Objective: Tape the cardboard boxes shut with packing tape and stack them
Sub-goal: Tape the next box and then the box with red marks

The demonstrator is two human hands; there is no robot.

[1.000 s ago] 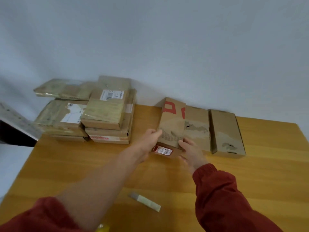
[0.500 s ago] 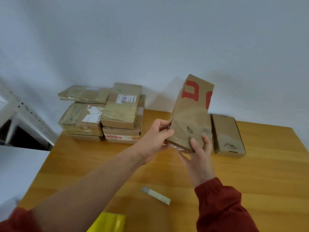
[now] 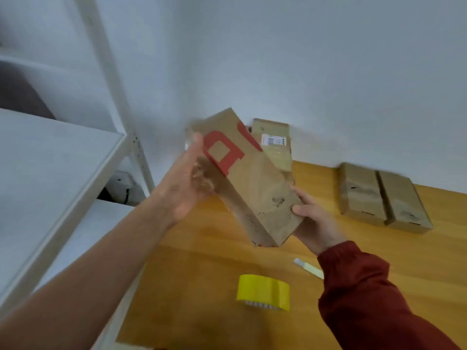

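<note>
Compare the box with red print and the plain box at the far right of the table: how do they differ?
The box with red print is held up, tilted, between the left hand and right hand; the plain box lies flat on the table, untouched. The box with red print carries large red marks; the plain box shows none. Both are scuffed brown cardboard.

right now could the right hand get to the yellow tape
Probably, once it lets go: the right hand grips the box, and the tape lies on the table just below it, nothing between.
</note>
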